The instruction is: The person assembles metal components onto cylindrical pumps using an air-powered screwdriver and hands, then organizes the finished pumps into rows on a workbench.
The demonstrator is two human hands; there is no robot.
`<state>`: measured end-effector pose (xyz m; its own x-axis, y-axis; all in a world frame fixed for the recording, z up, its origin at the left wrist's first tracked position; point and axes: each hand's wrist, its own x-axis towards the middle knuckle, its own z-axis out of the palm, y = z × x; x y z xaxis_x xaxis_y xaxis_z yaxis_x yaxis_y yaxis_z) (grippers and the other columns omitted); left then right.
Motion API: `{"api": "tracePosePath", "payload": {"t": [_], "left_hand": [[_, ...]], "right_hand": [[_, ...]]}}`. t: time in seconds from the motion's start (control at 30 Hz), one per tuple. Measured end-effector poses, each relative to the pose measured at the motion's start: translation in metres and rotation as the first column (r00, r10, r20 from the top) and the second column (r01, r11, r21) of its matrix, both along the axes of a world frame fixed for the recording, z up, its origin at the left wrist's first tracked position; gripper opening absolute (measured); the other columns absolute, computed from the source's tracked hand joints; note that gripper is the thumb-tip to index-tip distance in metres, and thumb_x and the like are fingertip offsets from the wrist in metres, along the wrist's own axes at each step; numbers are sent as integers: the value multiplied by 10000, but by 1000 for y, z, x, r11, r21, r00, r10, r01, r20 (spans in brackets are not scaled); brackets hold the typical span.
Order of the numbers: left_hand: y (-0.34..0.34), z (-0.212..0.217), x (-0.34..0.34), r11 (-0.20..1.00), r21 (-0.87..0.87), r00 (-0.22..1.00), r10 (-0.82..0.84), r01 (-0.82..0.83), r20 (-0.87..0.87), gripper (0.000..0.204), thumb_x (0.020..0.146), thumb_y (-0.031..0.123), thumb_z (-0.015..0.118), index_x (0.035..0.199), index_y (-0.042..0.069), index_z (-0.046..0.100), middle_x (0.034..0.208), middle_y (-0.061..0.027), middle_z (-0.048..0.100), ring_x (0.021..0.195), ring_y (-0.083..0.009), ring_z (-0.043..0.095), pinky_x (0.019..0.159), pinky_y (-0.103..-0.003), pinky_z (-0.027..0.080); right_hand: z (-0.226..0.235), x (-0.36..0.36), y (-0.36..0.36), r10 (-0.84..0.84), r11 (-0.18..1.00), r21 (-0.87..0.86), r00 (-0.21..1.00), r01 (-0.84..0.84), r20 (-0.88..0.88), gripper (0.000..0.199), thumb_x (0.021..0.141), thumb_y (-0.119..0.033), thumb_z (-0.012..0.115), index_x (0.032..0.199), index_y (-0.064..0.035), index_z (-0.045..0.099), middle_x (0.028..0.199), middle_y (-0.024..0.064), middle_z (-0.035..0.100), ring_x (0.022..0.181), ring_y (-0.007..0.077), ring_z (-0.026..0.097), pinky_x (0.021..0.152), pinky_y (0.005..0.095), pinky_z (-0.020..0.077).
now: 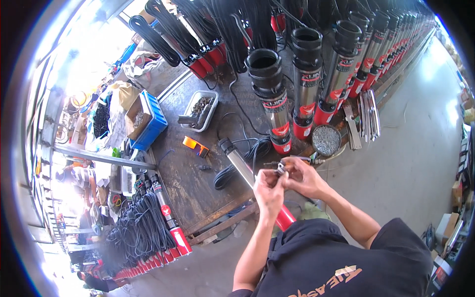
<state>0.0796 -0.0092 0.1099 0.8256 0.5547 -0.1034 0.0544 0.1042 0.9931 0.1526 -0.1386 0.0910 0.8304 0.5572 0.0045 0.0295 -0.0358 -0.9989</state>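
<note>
My left hand (268,192) and my right hand (304,179) meet above the table's near edge. Fingertips of both pinch a small shiny metal part (281,169), too small to name exactly. Something orange shows by the right fingers; whether they hold it too is unclear. Beneath the hands a pump (241,166) with a steel tube body lies tilted across the edge. Its red end (285,218) points at my body, and my left hand hides part of the tube. A coiled black cable (257,148) rests beside it on the dark worktable (185,171).
Upright steel and red pumps (269,101) line the table's right side. Near my right hand stand a round bowl of small grey pieces (326,140) and metal strips (368,116). Leftward are an orange tape dispenser (195,146), a white tub (199,111) and a blue crate (151,121).
</note>
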Motion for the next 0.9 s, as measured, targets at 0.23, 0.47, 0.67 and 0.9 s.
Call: {"api": "tracePosePath", "payload": {"t": [0.23,0.47,0.67,0.9], "left_hand": [[161,-152,113,629,777,968,207,-23,-139,360,926,139,609,1203,-81,543,1044,-284,680,979,-447,670,880,-480,534],[200,-171,214,314,922,842,414,225,-346,375,807,141,608,1130,-44,560,1171,-270,560,1164,-464,521,1005,-478,439],[275,-194,262,785,564,138,607,-257,-783,903,855,289,711,1536,-14,201,1568,-361,182,1449,-606,130,1150,-675,228],[283,-225,250,886,454,569,421,-91,-707,639,857,292,674,1382,24,428,1196,-233,659,1142,-395,644,916,-491,547]], "right_hand": [[-56,-55,-48,-129,924,-380,974,49,-189,251,837,-253,796,850,-45,655,603,-37,448,581,74,411,541,290,384],[-68,-79,-75,-206,846,-525,967,97,-153,326,859,-281,766,781,0,620,590,14,475,581,90,403,533,324,381],[-89,-90,-113,-233,713,-696,964,82,-125,328,811,-318,781,850,-7,685,611,63,574,570,152,535,583,357,463],[-91,-74,-101,-230,655,-751,969,88,-87,369,806,-350,782,806,-4,652,600,82,584,555,182,544,590,370,481]]}}
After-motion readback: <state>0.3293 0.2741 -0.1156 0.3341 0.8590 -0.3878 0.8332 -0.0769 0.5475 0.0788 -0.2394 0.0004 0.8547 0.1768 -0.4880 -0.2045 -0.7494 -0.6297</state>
